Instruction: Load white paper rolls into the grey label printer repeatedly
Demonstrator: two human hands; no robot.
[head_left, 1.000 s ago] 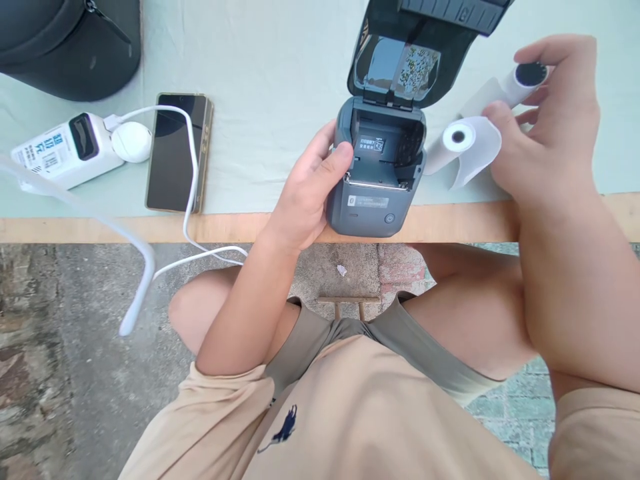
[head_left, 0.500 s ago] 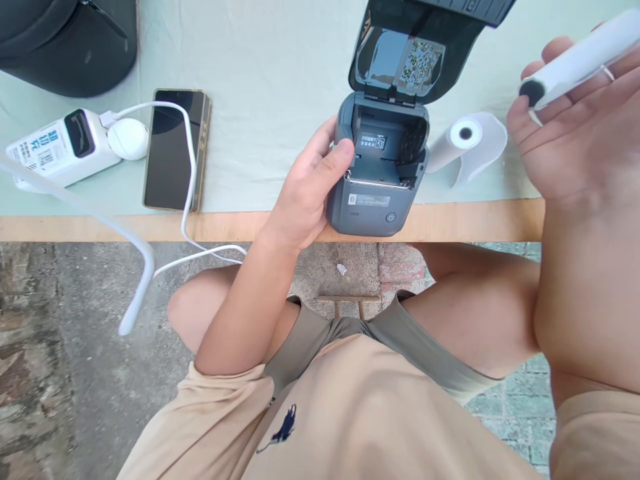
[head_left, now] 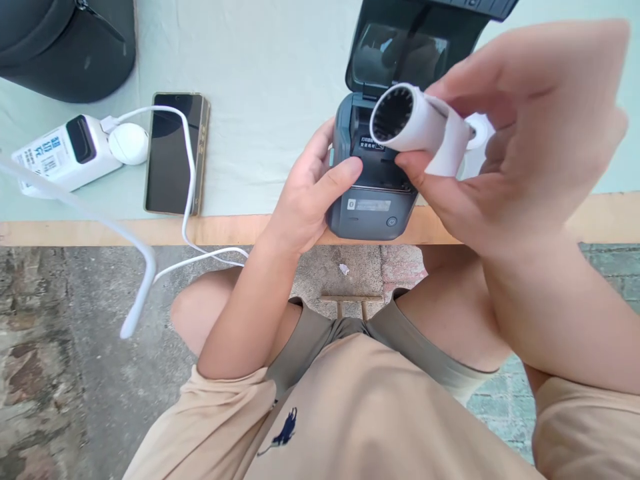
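Observation:
My left hand (head_left: 317, 183) is wrapped round the left side of a dark blue-grey label printer (head_left: 373, 212), its thumb over the rim. The printer's lid (head_left: 415, 50) stands raised, and part of the inner bay shows. Above the bay's right side, my right hand (head_left: 520, 140) pinches a white paper roll (head_left: 413, 123) between thumb and fingers. The roll's black ribbed core end faces the bay, and a loose paper flap hangs from it. Behind this hand a second white roll (head_left: 481, 132) on the table is mostly hidden.
A phone (head_left: 175, 153) lies left of the printer, crossed by a white cable (head_left: 189, 143). Beyond it are a white power bank (head_left: 55, 157) with a round white piece against it, and a black bag (head_left: 70, 47). The table's wooden edge (head_left: 215, 229) runs in front.
My right hand has swung in from the far right, bringing the paper roll over the printer. It was open-palmed and now pinches the roll. My left hand stays on the printer.

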